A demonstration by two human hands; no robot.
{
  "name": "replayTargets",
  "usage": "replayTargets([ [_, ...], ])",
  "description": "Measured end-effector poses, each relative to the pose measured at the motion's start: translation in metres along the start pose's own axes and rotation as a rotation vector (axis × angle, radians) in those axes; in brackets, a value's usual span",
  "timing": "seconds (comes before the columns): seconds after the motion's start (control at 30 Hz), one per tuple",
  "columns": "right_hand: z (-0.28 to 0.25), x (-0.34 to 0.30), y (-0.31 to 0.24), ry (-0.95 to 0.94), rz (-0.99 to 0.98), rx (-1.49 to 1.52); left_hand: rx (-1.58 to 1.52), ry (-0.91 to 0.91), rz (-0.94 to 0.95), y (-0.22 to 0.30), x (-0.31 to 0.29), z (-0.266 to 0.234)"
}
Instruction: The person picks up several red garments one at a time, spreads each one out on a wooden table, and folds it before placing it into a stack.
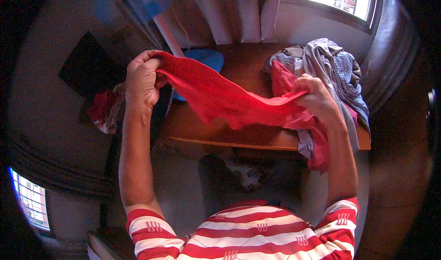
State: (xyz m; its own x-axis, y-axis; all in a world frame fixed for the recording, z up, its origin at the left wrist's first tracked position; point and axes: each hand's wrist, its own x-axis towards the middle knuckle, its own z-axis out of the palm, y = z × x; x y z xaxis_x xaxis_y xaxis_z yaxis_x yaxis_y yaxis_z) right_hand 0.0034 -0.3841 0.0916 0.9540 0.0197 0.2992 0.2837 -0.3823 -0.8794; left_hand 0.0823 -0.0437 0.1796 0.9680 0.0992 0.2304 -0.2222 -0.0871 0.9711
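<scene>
A red piece of cloth hangs stretched between my two raised hands, sagging in the middle above a wooden table. My left hand is closed on its upper left end. The other end is pinched in my right hand, and a loose part droops below that wrist. Whether it is a garment or a plain cloth I cannot tell. Just behind my right hand lies a heap of clothes in grey, patterned blue and red, partly hanging over the table's edge.
The brown wooden table spans the middle. A blue fan base with a pale pole stands at its far left. Curtains and a bright window are behind. More red and light cloth lies left of my forearm.
</scene>
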Motion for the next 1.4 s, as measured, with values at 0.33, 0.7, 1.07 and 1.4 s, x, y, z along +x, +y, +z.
replayTargets([
  [0.33, -0.018, 0.029, -0.005, 0.466, 0.006, 0.432, 1.196, -0.203, 0.685, -0.012, 0.045, -0.043],
  [0.7, -0.033, 0.023, -0.048, 0.531, -0.161, -0.197, 0.405, -0.064, 0.219, 0.015, -0.001, -0.041],
  [1.07, -0.02, -0.035, -0.073, 0.172, 0.092, -0.113, 0.439, -0.252, 0.097, 0.004, -0.09, -0.075],
  [1.4, -0.023, 0.041, -0.01, 0.089, -0.072, 0.126, 0.633, -0.158, 0.269, -0.029, -0.03, -0.067],
])
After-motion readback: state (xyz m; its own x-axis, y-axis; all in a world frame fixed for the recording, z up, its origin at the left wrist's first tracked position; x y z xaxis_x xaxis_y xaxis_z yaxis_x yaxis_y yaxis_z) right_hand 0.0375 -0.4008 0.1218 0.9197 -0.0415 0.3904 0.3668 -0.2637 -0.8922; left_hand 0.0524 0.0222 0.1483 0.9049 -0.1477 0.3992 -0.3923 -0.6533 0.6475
